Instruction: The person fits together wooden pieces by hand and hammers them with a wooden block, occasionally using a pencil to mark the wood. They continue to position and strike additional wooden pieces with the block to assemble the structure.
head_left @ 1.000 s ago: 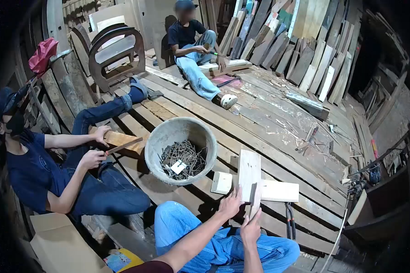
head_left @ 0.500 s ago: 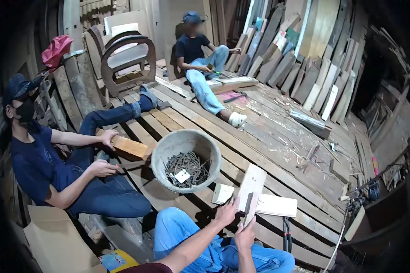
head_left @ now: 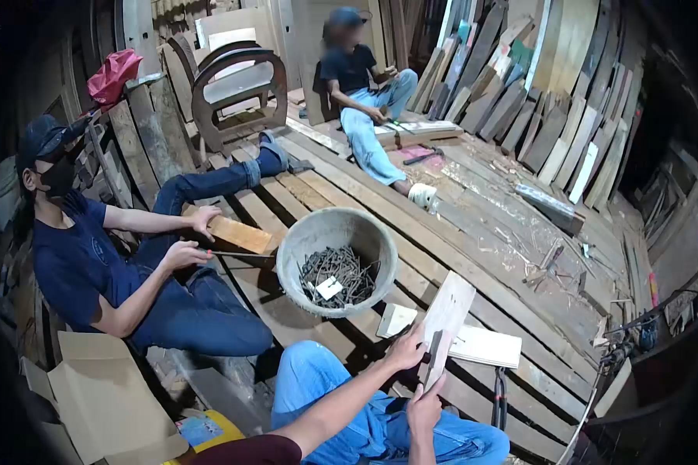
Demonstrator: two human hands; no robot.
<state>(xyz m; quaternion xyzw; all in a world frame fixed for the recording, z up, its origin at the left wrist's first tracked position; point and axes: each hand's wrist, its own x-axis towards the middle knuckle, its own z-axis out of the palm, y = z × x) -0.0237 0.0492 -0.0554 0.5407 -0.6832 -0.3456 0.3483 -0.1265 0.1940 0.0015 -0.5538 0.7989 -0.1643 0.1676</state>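
A pale wooden board (head_left: pixel 451 308) is tilted up in front of me, above my knees. My left hand (head_left: pixel 406 350) is closed at its left edge, fingertips beside a dark narrow strip (head_left: pixel 435 349) on the board's lower part. Whether the strip is a separate piece I cannot tell. My right hand (head_left: pixel 425 407) grips the board's lower end. Behind the board lies a flat pale plank (head_left: pixel 488 346) on the slats. A small pale wood block (head_left: pixel 396 319) sits left of the board. Dark-handled pliers (head_left: pixel 500 399) lie to the right.
A grey bucket (head_left: pixel 283 260) holds many dark nail-like pieces and a white tag. At left, a co-worker (head_left: pixel 85 256) holds a wood block (head_left: pixel 240 232) and a tool. Another person (head_left: pixel 357 93) sits at the back. An open cardboard box (head_left: pixel 112 395) stands front left; gaps separate the floor slats.
The view has shifted, so most things appear farther right. Both my hands stay on the board. The left co-worker's tool hand has moved slightly, and the far person's hands have changed position.
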